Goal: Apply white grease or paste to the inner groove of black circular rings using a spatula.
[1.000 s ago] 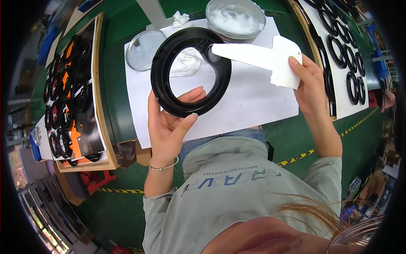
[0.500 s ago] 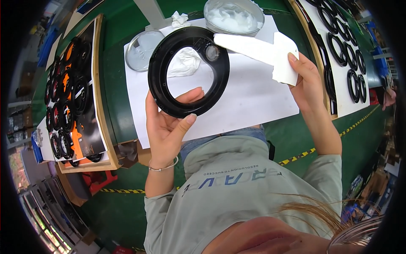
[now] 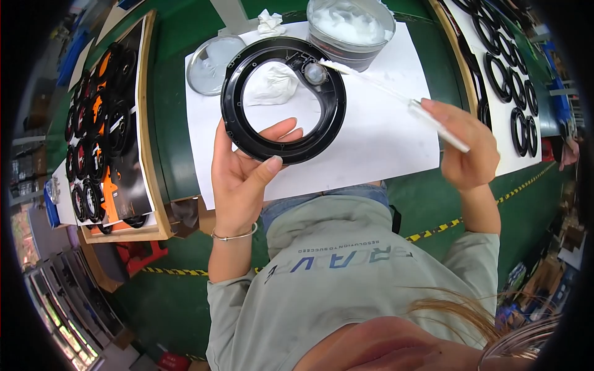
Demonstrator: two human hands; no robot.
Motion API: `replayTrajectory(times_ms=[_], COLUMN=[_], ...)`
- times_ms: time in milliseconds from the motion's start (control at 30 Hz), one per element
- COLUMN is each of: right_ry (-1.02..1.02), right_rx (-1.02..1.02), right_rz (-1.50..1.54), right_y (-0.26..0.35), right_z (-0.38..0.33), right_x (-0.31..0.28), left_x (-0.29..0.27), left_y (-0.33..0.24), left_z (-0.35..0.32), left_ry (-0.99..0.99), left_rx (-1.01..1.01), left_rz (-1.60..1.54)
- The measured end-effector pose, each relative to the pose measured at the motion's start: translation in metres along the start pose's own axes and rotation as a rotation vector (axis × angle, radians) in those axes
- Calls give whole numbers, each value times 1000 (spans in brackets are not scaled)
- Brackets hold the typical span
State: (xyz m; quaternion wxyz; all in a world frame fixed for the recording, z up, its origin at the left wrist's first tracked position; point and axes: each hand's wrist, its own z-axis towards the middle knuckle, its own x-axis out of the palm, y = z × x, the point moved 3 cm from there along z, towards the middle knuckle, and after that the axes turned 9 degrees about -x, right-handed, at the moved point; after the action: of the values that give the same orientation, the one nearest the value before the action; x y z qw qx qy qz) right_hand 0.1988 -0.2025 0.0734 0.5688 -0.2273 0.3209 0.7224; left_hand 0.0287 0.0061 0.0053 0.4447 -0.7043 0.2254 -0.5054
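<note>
— How many tubs of white paste?
— One tub [image 3: 351, 28], beside one loose lid [image 3: 210, 62].
— Black rings held up?
— One ring [image 3: 281, 99]. One white spatula [image 3: 396, 99], too.

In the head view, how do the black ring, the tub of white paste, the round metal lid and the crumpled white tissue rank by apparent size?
1. black ring, though it is held nearer the camera
2. tub of white paste
3. round metal lid
4. crumpled white tissue

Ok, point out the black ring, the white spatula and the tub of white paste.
black ring [image 3: 232, 117]: head view, left rim.
white spatula [image 3: 383, 91]: head view, mid blade.
tub of white paste [image 3: 346, 23]: head view, paste surface.
</note>
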Motion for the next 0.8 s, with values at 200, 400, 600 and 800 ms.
replayTrajectory(times_ms=[200, 400, 600, 800], right_ry=[44, 22, 100, 146], right_rx=[-7, 8, -73, -242], right_rz=[-59, -57, -74, -241], right_y=[8, 8, 11, 26], right_z=[5, 6, 10, 13], right_x=[5, 5, 7, 12], left_x=[0, -1, -2, -2], left_y=[1, 1, 3, 4], left_z=[-1, -2, -2, -1], left_ry=[0, 11, 30, 26], left_rx=[24, 37, 75, 74], left_rz=[41, 69, 156, 180])
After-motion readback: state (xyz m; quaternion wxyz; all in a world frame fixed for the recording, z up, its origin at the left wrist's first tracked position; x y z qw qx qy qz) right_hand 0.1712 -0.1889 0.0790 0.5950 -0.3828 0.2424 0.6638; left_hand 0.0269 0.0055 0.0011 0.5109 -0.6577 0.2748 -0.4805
